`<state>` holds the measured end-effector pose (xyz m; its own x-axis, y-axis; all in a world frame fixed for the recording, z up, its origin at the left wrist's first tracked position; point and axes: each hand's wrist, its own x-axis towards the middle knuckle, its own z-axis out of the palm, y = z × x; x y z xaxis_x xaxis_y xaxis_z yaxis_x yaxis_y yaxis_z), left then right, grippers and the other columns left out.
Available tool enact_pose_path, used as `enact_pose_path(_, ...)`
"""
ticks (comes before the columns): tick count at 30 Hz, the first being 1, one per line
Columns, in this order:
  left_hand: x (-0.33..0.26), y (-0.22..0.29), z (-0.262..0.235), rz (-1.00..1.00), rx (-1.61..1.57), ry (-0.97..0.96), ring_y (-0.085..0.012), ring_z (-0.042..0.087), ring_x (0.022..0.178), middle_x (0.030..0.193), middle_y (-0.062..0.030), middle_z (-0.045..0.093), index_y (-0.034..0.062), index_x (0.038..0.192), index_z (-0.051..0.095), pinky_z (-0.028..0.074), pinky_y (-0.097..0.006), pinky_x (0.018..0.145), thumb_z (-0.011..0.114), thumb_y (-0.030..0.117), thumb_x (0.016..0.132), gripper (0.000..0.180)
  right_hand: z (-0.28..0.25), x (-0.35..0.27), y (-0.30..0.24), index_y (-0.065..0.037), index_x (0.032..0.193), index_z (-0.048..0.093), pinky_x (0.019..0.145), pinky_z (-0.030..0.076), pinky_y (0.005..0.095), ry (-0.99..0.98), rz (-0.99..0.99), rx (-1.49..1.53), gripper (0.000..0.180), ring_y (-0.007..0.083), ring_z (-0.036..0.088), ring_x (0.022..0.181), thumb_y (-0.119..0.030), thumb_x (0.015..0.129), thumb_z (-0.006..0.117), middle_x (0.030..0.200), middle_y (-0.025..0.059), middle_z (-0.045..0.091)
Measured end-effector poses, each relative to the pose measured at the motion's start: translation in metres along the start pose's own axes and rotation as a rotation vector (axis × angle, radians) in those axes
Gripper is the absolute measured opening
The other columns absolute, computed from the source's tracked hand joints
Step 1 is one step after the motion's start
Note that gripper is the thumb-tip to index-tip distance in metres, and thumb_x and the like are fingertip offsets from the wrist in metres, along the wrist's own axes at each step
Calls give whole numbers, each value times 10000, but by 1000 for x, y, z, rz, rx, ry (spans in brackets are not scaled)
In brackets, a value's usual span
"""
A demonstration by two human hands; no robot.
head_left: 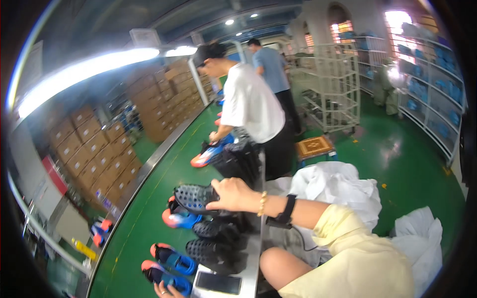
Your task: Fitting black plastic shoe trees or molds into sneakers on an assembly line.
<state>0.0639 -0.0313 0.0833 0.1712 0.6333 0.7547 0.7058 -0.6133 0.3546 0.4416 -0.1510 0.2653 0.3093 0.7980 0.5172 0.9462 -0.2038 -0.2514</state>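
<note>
- Conveyor belt [134, 218]: stretches from the near foreground into the distance.
- Sneaker pair [175, 259]: on the belt's near end, left of the phone [218, 283].
- Perforated shoe forms [212, 253]: along the belt's right side, beyond the phone.
- Another sneaker [183, 220]: on the belt, beyond the pair.
- Cartons [94, 149]: stacked left of the belt.
- Bags [338, 188]: right of the belt.
- Stool [315, 146]: behind the bags.
- Rack [333, 94]: behind the stool.
- Shelving [430, 94]: far right.
</note>
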Motion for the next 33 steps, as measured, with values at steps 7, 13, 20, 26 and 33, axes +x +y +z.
enact_pose_path(7, -27, -31, 37, -445, -447, -32, -268, 557, 1134, 1284, -169, 542, 4, 1328, 495, 471, -364, 954, 671, 82, 845, 520, 0, 2, -138, 59, 841, 592, 669, 533, 445, -126, -360, 148, 697, 395, 663, 714, -624, 745, 689, 713, 250, 636)
enact_pose_path(13, -32, -42, 10, -551, -629, 2, -278, 475, 1227, 1354, -169, 464, -29, 1349, 420, 385, -407, 1033, 675, -3, 772, 631, 129, 11, -249, -13, 748, 698, 620, 550, 421, -539, -337, 309, 491, 336, 676, 687, -459, 563, 787, 725, 163, 669)
enact_pose_path(20, -18, 6, -19, -428, -522, 74, -279, 532, 1158, 1300, -214, 514, -65, 1375, 374, 439, -401, 1009, 681, 3, 823, 636, 225, 31, -305, -82, 820, 748, 689, 576, 335, -571, -297, 12, 299, 242, 710, 804, -268, 595, 815, 829, 109, 710)
enact_pose_path(26, -24, 2, -10, -523, -497, 31, -293, 578, 1082, 1244, -239, 552, -78, 1343, 399, 482, -390, 943, 736, 95, 827, 640, 306, -5, -303, -70, 760, 711, 644, 567, 331, -240, -333, 75, 98, 235, 708, 756, -128, 681, 707, 786, 105, 701)
enact_pose_path(33, -47, -44, 23, -683, -669, 126, -288, 409, 1296, 1409, -174, 403, -29, 1296, 450, 340, -405, 1070, 669, 14, 775, 567, 330, -16, -333, -107, 713, 699, 563, 556, 383, -175, -249, 163, 79, 264, 700, 678, -148, 722, 633, 716, 108, 687)
